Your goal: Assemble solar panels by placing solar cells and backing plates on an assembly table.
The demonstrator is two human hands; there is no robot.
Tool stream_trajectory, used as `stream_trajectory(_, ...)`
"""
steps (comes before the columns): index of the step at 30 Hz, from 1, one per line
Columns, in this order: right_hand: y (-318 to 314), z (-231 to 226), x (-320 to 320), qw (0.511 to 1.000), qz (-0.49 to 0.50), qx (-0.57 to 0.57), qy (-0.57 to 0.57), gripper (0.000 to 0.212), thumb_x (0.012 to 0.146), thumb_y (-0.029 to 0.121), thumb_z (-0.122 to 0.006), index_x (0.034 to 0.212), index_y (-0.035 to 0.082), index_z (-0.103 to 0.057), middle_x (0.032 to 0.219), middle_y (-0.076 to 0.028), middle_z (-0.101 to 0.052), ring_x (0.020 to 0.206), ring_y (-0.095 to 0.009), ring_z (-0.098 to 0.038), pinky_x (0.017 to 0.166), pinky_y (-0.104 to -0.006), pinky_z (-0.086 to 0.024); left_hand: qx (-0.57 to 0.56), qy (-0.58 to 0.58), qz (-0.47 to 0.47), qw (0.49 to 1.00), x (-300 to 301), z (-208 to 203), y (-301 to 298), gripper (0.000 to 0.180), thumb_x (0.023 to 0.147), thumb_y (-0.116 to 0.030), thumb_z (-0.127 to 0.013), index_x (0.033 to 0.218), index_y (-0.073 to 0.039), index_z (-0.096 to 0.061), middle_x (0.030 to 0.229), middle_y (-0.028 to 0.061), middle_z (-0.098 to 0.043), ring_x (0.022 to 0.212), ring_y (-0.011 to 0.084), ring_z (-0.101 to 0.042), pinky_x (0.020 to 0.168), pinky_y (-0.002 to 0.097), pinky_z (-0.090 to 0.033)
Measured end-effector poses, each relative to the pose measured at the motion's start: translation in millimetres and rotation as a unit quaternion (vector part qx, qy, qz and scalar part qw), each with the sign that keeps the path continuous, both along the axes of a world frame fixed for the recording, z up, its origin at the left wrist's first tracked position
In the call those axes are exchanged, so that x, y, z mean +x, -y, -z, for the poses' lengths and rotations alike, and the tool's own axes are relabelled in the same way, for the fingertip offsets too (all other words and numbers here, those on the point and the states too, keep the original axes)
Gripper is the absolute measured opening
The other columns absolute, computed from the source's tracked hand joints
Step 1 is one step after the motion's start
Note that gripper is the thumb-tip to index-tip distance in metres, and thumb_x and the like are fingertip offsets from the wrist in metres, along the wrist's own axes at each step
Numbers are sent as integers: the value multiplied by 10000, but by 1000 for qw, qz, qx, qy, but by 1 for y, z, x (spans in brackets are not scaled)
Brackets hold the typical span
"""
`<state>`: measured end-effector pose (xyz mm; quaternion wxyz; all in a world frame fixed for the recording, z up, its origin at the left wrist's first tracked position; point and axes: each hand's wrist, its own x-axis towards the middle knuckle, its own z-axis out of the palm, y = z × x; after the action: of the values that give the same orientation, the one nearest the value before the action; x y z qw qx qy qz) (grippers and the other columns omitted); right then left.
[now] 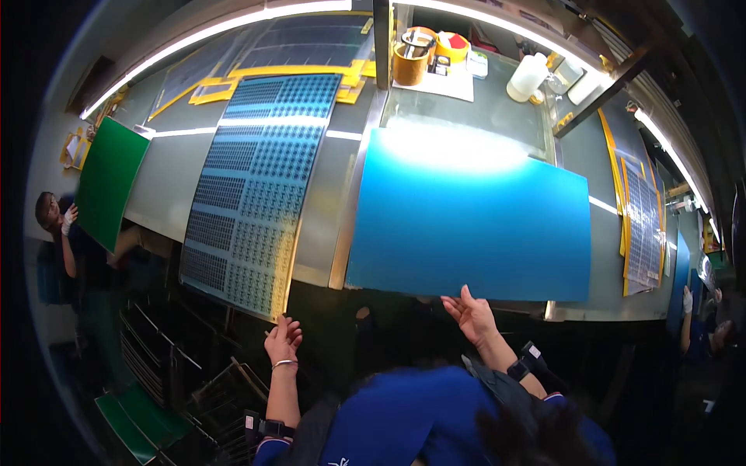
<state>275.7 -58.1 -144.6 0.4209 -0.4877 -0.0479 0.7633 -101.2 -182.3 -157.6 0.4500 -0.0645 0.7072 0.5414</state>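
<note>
A large panel printed with rows of small dark circuit patterns lies lengthwise on the left of the bench, its near end jutting past the front edge. My left hand pinches its near right corner with curled fingers. To the right, a plain glossy blue panel rests on the bench, a bright lamp reflection along its far edge. At the middle of its near edge is my right hand, palm up, thumb and fingers apart, the tips just meeting the edge.
Framed yellow-edged screens lie at the back left, another at the right. Tape rolls and a cup stand by a white bottle beyond a metal post. A co-worker holds a green panel at far left; wire racks stand below.
</note>
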Motion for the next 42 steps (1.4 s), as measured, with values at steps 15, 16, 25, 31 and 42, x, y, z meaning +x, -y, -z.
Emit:
stream_trajectory(15, 11, -12, -1, 999, 33, 31, -15, 225, 889, 221, -619, 942, 2, -616, 915, -112, -655, 803, -229, -662, 777, -339, -558, 174, 152, 186, 955, 76, -51, -93, 360, 902, -278, -590, 1147, -17, -553, 1001, 123, -616, 867, 208, -633, 692, 284, -541)
stream_trajectory(16, 11, -12, -4, 998, 37, 46, -29, 231, 888, 216, -621, 945, -8, -615, 905, -111, -662, 780, -224, -668, 753, -328, -564, 154, 118, 187, 963, 72, -44, -94, 317, 899, -244, -600, 1123, -22, -563, 950, 103, -625, 824, 192, -638, 662, 264, -544)
stream_trajectory(25, 31, -12, 10, 993, 73, 42, -77, 301, 896, 219, -612, 879, -81, -593, 928, -194, -644, 827, -239, -673, 736, -292, -581, 59, 32, 285, 956, 67, -30, -103, 142, 880, -155, -628, 965, -45, -602, 818, 65, -660, 647, 115, -628, 522, 217, -515)
stream_trajectory(31, 40, -43, -1, 995, 59, 46, -72, 270, 907, 206, -595, 931, -63, -590, 962, -180, -642, 888, -247, -661, 776, -300, -562, 261, -463, 399, 747, 33, -25, -136, 467, 888, -184, -602, 1293, -12, -444, 1180, 184, -576, 1074, 252, -573, 833, 365, -507)
stream_trajectory(42, 10, -136, 56, 580, -19, 463, 670, 759, 813, 258, -683, 1424, 52, -283, 1477, -244, -191, 1363, -423, -191, 1087, -491, -205, 314, -490, 255, 773, 66, -85, -223, 230, 841, -150, -686, 688, -42, -553, 658, -46, -509, 598, 27, -410, 530, 193, -335)
